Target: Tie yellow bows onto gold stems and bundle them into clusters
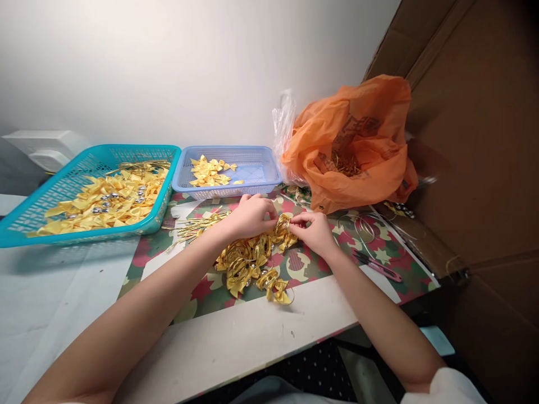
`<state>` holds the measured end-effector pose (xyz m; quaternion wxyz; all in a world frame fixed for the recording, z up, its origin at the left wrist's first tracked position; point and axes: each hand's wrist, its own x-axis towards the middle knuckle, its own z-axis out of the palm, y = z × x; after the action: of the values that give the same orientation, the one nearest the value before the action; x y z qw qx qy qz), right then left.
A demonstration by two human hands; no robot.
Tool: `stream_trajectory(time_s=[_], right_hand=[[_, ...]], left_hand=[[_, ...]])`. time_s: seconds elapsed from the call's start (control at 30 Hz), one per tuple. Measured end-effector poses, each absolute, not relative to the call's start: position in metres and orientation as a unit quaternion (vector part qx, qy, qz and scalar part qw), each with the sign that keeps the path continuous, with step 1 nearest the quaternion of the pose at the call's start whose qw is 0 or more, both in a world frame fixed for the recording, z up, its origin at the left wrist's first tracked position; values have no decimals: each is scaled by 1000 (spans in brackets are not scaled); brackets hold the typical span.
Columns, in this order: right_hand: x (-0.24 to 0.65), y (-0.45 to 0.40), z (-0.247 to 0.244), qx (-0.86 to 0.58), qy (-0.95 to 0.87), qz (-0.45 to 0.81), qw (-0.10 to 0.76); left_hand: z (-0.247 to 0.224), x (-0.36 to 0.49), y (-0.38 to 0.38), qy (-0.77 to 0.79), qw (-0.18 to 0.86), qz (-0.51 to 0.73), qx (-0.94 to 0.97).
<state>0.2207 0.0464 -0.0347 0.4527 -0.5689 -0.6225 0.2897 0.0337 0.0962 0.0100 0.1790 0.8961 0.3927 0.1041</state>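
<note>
My left hand [254,217] and my right hand [314,231] meet above the patterned mat. Between their fingertips is a yellow ribbon piece wound with gold cord [284,227], pinched from both sides. Just below and left of it lies a pile of similar yellow and gold ribbon pieces [242,261] with small silver bells. One more ribbon piece [273,285] rests at the near edge of the pile, a loop of cord sticking out. Gold cords [196,226] are spread on the mat to the left, partly under my left forearm.
A teal basket [158,216] of yellow ribbons and silver bells stands at the left. Beside it is a blue basket [259,168] with yellow pieces. An orange bag [349,185] sits at the back right. A pink cutter [383,269] lies right of my right hand; cardboard [475,140] rises beyond.
</note>
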Motion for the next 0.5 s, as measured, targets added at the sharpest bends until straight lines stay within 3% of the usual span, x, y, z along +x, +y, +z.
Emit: stream_trajectory(time_s=[0.5], right_hand=[[222, 44, -34, -580, -616, 307, 437]], left_hand=[[14, 35, 94, 407, 182, 92, 890]])
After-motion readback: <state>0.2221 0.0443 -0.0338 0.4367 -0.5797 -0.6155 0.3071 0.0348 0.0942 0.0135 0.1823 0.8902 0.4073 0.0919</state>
